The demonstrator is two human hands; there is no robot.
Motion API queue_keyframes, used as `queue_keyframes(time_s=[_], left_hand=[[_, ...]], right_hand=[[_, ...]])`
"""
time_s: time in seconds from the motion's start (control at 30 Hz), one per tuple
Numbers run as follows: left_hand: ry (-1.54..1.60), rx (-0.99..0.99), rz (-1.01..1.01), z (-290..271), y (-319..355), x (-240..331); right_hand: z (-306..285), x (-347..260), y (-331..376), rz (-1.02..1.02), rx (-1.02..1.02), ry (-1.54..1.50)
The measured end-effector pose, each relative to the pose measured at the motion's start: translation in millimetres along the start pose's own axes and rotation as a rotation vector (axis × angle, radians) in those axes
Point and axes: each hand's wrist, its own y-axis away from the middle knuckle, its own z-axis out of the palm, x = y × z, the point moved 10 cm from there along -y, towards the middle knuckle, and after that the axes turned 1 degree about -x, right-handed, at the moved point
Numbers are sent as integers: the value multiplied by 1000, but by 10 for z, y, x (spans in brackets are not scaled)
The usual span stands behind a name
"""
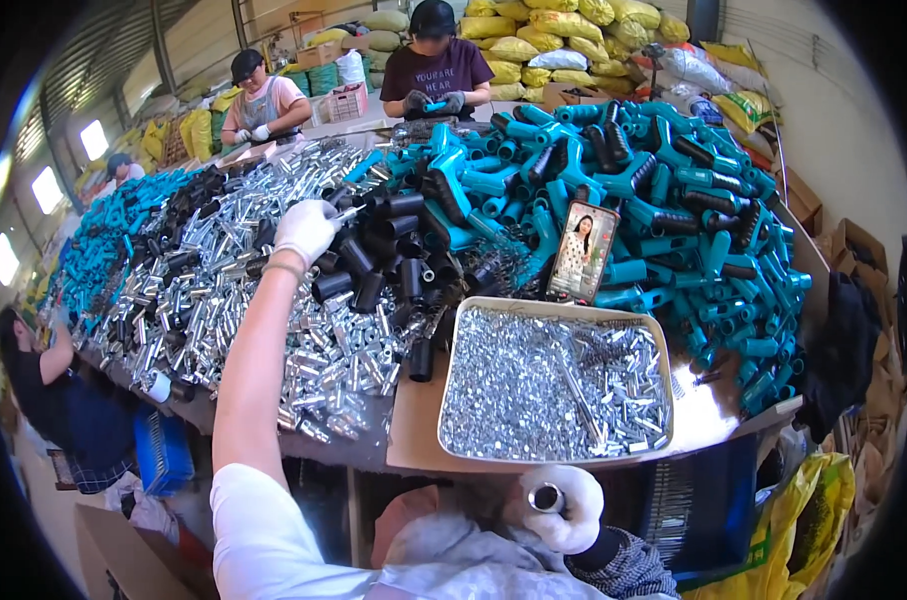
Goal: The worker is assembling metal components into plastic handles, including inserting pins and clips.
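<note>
My left hand, in a white glove, is stretched out over the heap. Its fingers are pinched, and a slim silver metal fitting juts from their tips. Black plastic sleeves lie beside and below that hand, next to a wide heap of shiny metal fittings. Close to my body, below the table edge, my right hand is also gloved in white. Its fingers curl around a round metal tube whose open end faces up; the rest is hidden in the glove.
A tray of small metal parts stands at the front edge. Behind it a phone leans on piled teal-and-black tool handles. Two people work across the table, another at the left. A yellow sack stands lower right.
</note>
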Motion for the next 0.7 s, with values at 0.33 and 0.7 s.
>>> queue_keyframes(time_s=[0.33, 0.7], left_hand=[[408, 158, 103, 239, 2127, 570], [483, 280, 22, 677, 3359, 623]], right_hand=[[1043, 394, 421, 402, -134, -646], [1315, 503, 661, 639, -204, -659]])
